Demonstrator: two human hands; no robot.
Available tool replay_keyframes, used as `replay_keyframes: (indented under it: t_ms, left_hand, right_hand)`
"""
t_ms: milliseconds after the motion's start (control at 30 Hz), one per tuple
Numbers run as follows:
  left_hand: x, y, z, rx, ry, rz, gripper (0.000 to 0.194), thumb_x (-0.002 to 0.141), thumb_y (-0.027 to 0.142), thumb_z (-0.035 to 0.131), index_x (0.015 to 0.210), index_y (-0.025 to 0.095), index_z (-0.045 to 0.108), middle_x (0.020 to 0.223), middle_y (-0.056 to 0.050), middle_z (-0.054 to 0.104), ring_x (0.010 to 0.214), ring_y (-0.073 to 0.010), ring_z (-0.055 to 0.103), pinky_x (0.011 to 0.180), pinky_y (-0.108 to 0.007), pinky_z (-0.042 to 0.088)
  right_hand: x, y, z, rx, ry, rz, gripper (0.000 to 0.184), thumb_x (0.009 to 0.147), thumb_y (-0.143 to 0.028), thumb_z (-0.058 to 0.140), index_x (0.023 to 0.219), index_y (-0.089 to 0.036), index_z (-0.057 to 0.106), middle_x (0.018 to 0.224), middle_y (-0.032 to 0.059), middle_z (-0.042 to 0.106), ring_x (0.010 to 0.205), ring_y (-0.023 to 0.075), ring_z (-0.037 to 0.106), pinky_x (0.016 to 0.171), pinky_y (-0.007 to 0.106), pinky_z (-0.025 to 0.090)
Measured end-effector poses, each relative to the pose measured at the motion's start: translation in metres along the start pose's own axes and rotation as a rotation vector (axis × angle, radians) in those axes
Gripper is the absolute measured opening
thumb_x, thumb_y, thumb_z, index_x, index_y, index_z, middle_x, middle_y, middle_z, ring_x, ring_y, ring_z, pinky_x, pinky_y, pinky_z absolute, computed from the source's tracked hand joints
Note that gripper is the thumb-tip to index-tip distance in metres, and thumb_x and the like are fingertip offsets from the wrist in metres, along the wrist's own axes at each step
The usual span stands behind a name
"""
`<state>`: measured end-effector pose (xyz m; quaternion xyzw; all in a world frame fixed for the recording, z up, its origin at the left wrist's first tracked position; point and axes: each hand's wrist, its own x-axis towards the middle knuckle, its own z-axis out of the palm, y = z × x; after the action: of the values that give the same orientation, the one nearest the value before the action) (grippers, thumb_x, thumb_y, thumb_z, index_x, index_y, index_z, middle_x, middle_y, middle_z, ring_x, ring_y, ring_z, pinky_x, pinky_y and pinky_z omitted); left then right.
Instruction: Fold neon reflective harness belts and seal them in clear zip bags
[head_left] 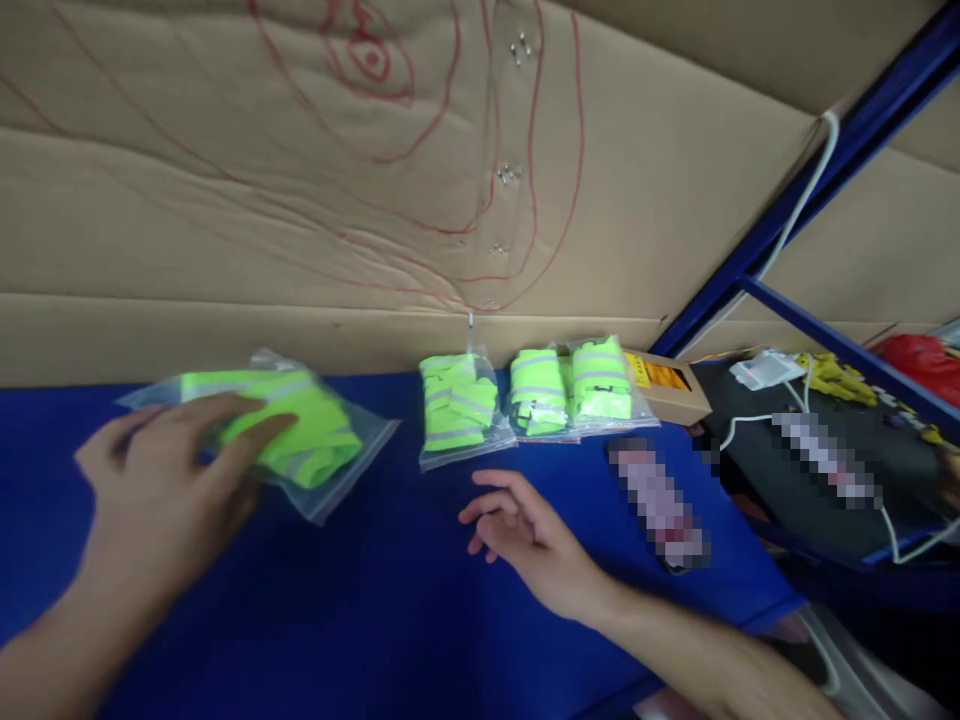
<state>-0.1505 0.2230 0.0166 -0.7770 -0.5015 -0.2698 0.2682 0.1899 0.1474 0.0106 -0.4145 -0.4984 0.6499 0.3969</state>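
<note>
On the left, my left hand (180, 460) is curled over a clear bag of neon-green reflective fabric (322, 450) with grey stripes. Its thumb and index finger lie across the bag's near side; the other fingertips are hidden. My right hand (517, 530) hovers over the blue table, holding nothing, with its fingers loosely bent and apart. Beyond it lies a similar bag (457, 400) of folded green fabric. Two more such bags, a middle one (538, 390) and a right one (600, 378), sit side by side near the cardboard wall, with small dark buckles showing.
A cardboard wall (225, 230) with red drawn lines rises behind the blue table (360, 620). An open brown box (686, 395) stands by the right bags. A phone (660, 505), its screen pixelated, lies nearer. A blue metal frame (750, 270) and white cables border a dark surface at right.
</note>
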Motion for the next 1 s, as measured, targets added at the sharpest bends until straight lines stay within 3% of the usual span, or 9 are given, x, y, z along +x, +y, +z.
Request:
replay_keyframes:
  t_ms: [133, 267, 367, 433, 500, 633, 767, 867, 1000]
  left_hand:
    - [-0.005, -0.027, 0.024, -0.041, -0.139, 0.088, 0.039, 0.094, 0.024, 0.038, 0.112, 0.011, 0.071, 0.128, -0.024, 0.061, 0.108, -0.0369, 0.065, 0.088, -0.048, 0.057]
    - [-0.008, -0.009, 0.028, -0.036, -0.238, 0.049, 0.038, 0.093, 0.024, 0.042, 0.118, 0.017, 0.069, 0.127, -0.021, 0.064, 0.116, -0.0342, 0.064, 0.109, -0.052, 0.048]
    - [-0.005, 0.006, 0.010, 0.136, -0.255, -0.200, 0.045, 0.092, 0.020, 0.041, 0.130, 0.022, 0.064, 0.137, -0.019, 0.060, 0.125, -0.0388, 0.060, 0.116, -0.068, 0.034]
    - [0.000, 0.009, -0.005, 0.110, -0.299, -0.384, 0.048, 0.093, 0.022, 0.037, 0.133, 0.018, 0.063, 0.137, -0.022, 0.058, 0.119, -0.0423, 0.063, 0.103, -0.069, 0.046]
    - [0.007, 0.014, -0.013, -0.010, -0.344, -0.479, 0.049, 0.097, 0.027, 0.032, 0.134, 0.014, 0.061, 0.131, -0.022, 0.060, 0.112, -0.0400, 0.066, 0.093, -0.060, 0.056]
    - [0.027, 0.055, -0.004, -0.166, -0.374, -0.433, 0.056, 0.103, 0.049, 0.034, 0.146, 0.016, 0.052, 0.136, -0.019, 0.061, 0.126, -0.0313, 0.062, 0.105, -0.048, 0.054]
    - [0.049, 0.119, 0.021, -0.208, -0.398, -0.389, 0.067, 0.102, 0.062, 0.036, 0.159, 0.026, 0.037, 0.157, -0.022, 0.044, 0.146, -0.0454, 0.040, 0.103, -0.086, 0.030]
    - [0.058, 0.146, 0.035, -0.210, -0.401, -0.301, 0.072, 0.100, 0.065, 0.040, 0.162, 0.030, 0.030, 0.167, -0.021, 0.029, 0.154, -0.0468, 0.024, 0.105, -0.091, 0.017]
    - [0.053, 0.150, 0.048, -0.220, -0.426, -0.164, 0.074, 0.096, 0.071, 0.046, 0.161, 0.039, 0.031, 0.171, -0.017, 0.023, 0.157, -0.0475, 0.017, 0.105, -0.092, 0.002]
  right_hand:
    - [-0.009, -0.005, 0.003, -0.222, -0.010, -0.124, 0.039, 0.098, -0.040, 0.064, 0.132, -0.027, 0.053, 0.113, 0.0058, 0.068, 0.090, 0.0151, 0.067, 0.081, 0.034, 0.053]
    - [-0.010, -0.023, -0.011, -0.561, 0.072, -0.347, 0.036, 0.098, -0.031, 0.062, 0.133, -0.029, 0.054, 0.119, 0.0057, 0.069, 0.099, 0.0177, 0.067, 0.088, 0.037, 0.055]
    - [0.001, -0.045, -0.047, -0.878, 0.330, -0.553, 0.034, 0.100, -0.034, 0.057, 0.134, -0.027, 0.055, 0.134, 0.0099, 0.064, 0.124, 0.0239, 0.059, 0.106, 0.044, 0.049]
    - [0.013, -0.059, -0.082, -1.056, 0.603, -0.609, 0.036, 0.101, -0.039, 0.053, 0.132, -0.022, 0.057, 0.141, 0.0151, 0.058, 0.136, 0.0291, 0.051, 0.117, 0.051, 0.039]
    - [0.028, -0.068, -0.116, -1.176, 0.801, -0.476, 0.045, 0.100, -0.045, 0.051, 0.134, -0.017, 0.056, 0.142, 0.0194, 0.055, 0.137, 0.0331, 0.048, 0.117, 0.053, 0.037]
    - [0.055, -0.070, -0.154, -1.178, 0.820, -0.296, 0.052, 0.098, -0.047, 0.052, 0.136, -0.012, 0.054, 0.138, 0.0237, 0.059, 0.131, 0.0393, 0.053, 0.111, 0.056, 0.041]
    - [0.074, -0.063, -0.154, -1.154, 0.812, -0.165, 0.051, 0.100, -0.044, 0.051, 0.140, -0.012, 0.053, 0.138, 0.0240, 0.060, 0.130, 0.0392, 0.056, 0.114, 0.058, 0.035]
    - [0.082, -0.058, -0.152, -1.098, 0.794, -0.135, 0.051, 0.101, -0.044, 0.057, 0.143, -0.016, 0.053, 0.142, 0.0180, 0.058, 0.131, 0.0343, 0.056, 0.113, 0.059, 0.038]
    - [0.080, -0.057, -0.159, -0.941, 0.758, -0.115, 0.042, 0.100, -0.041, 0.063, 0.135, -0.018, 0.059, 0.135, 0.0111, 0.062, 0.117, 0.0260, 0.064, 0.099, 0.050, 0.055]
